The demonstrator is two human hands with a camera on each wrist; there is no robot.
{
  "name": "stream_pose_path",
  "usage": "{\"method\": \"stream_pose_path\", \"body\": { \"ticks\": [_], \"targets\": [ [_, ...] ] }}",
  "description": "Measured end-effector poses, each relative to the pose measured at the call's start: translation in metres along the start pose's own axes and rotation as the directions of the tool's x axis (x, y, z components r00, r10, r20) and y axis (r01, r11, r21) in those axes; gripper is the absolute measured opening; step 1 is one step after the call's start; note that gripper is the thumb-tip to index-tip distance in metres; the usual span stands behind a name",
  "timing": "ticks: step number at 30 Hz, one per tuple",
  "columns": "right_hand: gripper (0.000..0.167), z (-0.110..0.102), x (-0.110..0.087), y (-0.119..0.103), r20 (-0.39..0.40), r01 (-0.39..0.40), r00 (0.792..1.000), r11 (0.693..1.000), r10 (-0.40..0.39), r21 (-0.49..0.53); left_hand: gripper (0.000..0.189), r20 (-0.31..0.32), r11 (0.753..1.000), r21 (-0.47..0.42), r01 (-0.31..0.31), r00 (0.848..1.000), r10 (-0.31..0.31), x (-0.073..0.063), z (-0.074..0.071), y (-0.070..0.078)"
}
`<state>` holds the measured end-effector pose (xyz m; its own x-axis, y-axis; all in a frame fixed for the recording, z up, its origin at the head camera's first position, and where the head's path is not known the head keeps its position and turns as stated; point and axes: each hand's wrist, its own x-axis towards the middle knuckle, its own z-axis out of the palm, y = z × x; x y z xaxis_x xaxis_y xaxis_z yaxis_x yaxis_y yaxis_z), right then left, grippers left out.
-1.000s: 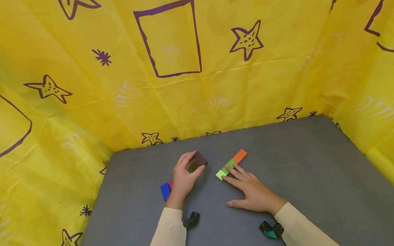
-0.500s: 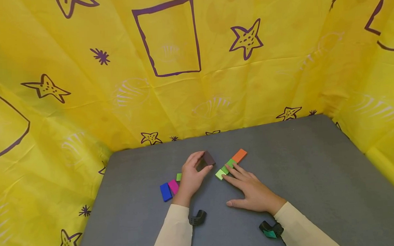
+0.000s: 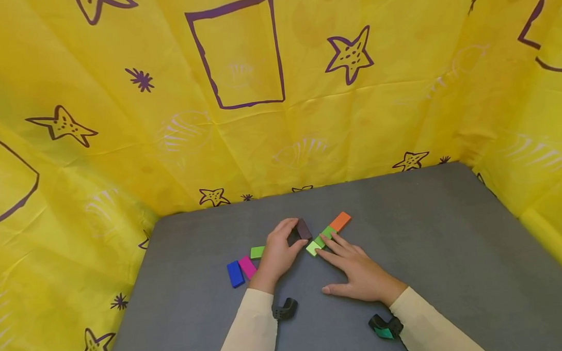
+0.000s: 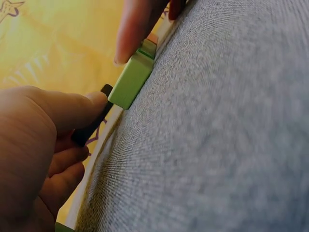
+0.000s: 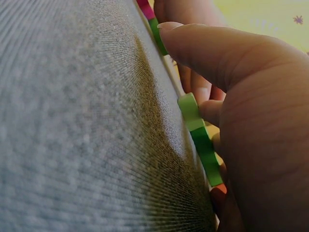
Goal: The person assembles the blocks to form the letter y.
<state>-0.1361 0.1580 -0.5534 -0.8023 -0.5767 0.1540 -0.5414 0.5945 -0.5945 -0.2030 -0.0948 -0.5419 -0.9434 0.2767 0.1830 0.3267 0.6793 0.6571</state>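
Note:
My left hand pinches a dark brown block between thumb and fingers. The block stands close beside a light green block; whether the two touch I cannot tell. That light green piece ends a slanting row, followed by a darker green block and an orange block. Fingertips of my right hand rest on the green pieces, fingers spread and fairly straight, thumb held apart. In the left wrist view the dark block sits just behind the light green one.
Left of my left hand lie a blue block, a magenta block and another green block, partly covered by the hand. The grey table meets a yellow patterned cloth at its back and sides.
My left hand has carried the dark brown block rightward to the light green end of the row, uncovering the magenta and green blocks. My right hand stays in place.

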Motion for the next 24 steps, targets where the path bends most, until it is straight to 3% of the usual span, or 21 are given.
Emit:
{"method": "stream_pose_path", "body": {
  "ticks": [13,24],
  "targets": [
    [0.09,0.0017,0.0009,0.0002,0.008,-0.007,1.0,1.0,0.007,0.004,0.069,0.08,1.0,0.016,0.015,0.997,-0.016,-0.0005,-0.0004,-0.002],
    [0.09,0.0014,0.0008,0.0012,0.004,-0.024,1.0,1.0,0.024,0.012,0.065,0.083,1.0,-0.002,0.014,0.996,-0.014,0.0007,-0.0004,-0.0004]
  ]
}}
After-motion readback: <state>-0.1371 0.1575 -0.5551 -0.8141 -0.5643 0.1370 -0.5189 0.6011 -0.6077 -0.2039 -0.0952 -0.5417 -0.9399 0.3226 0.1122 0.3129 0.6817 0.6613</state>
